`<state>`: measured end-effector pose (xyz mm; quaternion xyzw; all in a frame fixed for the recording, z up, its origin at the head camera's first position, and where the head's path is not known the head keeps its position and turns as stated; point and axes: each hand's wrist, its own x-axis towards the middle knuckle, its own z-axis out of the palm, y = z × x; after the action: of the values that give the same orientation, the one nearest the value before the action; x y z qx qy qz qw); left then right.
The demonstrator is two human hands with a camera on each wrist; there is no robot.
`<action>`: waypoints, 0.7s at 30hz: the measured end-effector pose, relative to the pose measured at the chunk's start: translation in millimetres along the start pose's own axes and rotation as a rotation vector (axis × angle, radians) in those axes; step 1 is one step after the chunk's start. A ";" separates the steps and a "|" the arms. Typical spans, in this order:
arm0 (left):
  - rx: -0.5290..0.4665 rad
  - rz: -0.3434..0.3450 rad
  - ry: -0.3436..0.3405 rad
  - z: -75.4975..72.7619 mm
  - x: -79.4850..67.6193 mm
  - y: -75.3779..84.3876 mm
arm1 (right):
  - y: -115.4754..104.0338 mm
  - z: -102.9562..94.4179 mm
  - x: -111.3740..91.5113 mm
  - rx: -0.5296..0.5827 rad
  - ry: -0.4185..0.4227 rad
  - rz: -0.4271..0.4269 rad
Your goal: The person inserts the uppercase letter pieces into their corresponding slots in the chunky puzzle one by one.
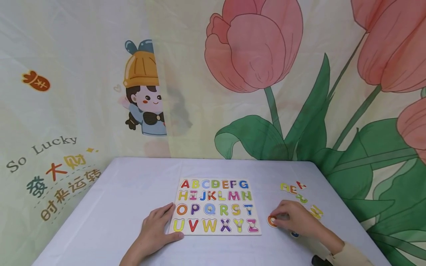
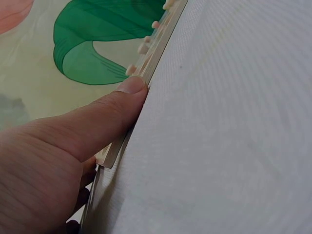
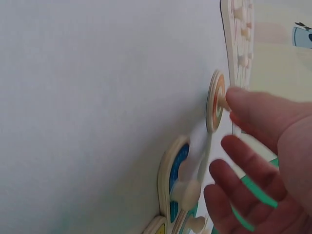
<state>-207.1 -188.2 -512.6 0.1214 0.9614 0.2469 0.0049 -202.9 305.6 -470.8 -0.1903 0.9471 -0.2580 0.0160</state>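
A wooden alphabet puzzle board lies on the table, with letters A to Z in rows and small knobs on some of them. My left hand rests at its lower left corner, fingers against the left side and the thumb on the front edge; the left wrist view shows that thumb touching the rim. To the right of the board, my right hand pinches the knob of an orange round letter piece with thumb and index finger. This piece stays at the tabletop. The other right fingers are loosely bent.
Several loose letter pieces lie right of the board, among them a red A, a green R and a yellow piece. A blue knobbed piece is close to the right hand. Behind the white table hangs a tulip-printed curtain.
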 end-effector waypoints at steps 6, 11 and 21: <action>-0.001 -0.008 -0.001 0.1 -0.5 -0.6 | -10.8 11.8 -5.8 -0.027 0.146 0.195; -0.003 -0.009 -0.005 0.4 -0.2 -0.8 | -15.3 20.2 -6.4 -0.045 0.184 0.285; -0.007 0.000 0.003 -0.9 -0.8 1.5 | -22.7 21.8 -4.6 -0.023 0.187 0.346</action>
<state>-206.1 -187.6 -511.1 0.1210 0.9606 0.2503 0.0038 -187.8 278.7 -478.8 0.0000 0.9660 -0.2570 -0.0299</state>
